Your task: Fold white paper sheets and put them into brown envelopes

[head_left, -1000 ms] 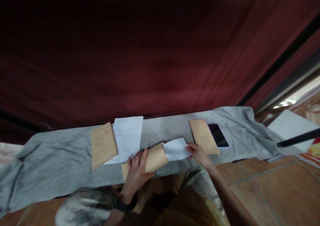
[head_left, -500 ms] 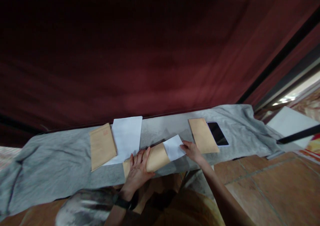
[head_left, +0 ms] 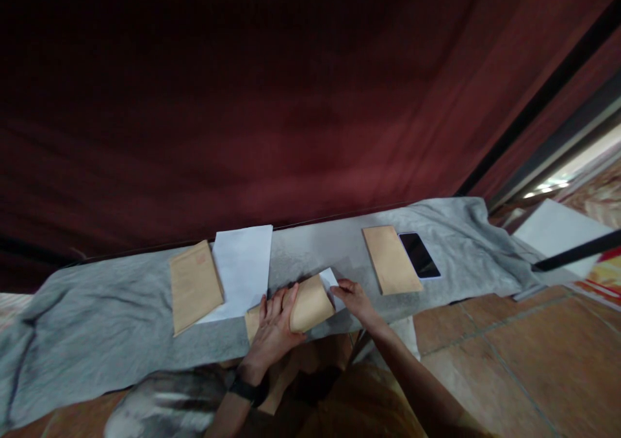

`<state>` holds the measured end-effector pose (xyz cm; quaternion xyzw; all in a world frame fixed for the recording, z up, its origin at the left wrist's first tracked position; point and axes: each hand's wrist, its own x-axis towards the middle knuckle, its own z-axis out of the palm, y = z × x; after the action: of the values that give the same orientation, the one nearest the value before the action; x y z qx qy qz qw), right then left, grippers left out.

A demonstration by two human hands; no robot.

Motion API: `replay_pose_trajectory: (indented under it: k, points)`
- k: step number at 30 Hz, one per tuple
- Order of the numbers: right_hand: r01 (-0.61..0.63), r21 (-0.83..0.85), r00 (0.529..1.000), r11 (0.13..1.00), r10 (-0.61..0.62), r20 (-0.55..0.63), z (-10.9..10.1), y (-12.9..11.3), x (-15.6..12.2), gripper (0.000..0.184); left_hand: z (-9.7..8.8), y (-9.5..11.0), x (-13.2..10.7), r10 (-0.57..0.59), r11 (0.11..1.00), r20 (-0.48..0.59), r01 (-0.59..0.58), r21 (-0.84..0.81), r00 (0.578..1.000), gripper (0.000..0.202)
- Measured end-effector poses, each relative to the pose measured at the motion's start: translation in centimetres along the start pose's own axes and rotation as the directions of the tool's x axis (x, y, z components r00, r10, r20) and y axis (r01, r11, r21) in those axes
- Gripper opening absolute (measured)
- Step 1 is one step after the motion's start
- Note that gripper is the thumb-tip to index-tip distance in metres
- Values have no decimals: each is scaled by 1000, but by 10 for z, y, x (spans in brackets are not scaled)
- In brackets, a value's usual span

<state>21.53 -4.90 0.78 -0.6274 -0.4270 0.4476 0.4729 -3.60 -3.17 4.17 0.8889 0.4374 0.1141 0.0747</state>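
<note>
A brown paper envelope (head_left: 310, 305) lies slantwise at the front of the grey cloth, its right end bowed open. My left hand (head_left: 279, 321) grips it across the middle, fingers over the top and thumb along the near edge. From the envelope's open right end sticks a short piece of white folded paper (head_left: 330, 283). My right hand (head_left: 354, 299) pinches the outer end of that paper. How far the paper reaches inside is hidden by the envelope.
White sheets (head_left: 242, 266) lie left of my hands, partly under a stack of brown envelopes (head_left: 194, 286). To the right are another brown envelope (head_left: 392, 260) and a phone (head_left: 420, 255). A dark red curtain (head_left: 310, 134) hangs behind the grey cloth (head_left: 121, 308).
My right hand has moved left, and the white paper has slid further into the envelope, so less of it shows. My left hand keeps its hold on the envelope.
</note>
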Motion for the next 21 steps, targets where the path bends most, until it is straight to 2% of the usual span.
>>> replay_pose_trajectory:
  k: [5, 12, 17, 21]
  points:
    - [-87, 67, 996, 994, 86, 20, -4, -1, 0, 36, 3, 3, -1, 24, 1000, -2, -24, 11, 1000, 110]
    - [-187, 87, 973, 979, 172, 157, 8, 3, -7, 26, 6, 14, 1, 69, 998, -22, -69, 6, 997, 107]
    - [-192, 57, 967, 980, 179, 179, 6, 8, -3, 13, 7, 12, 3, 91, 996, -2, -91, 3, 996, 106]
    - [-140, 49, 983, 989, 133, 128, 7, 8, 0, 9, 8, 11, 6, 96, 995, -5, -96, -2, 995, 106]
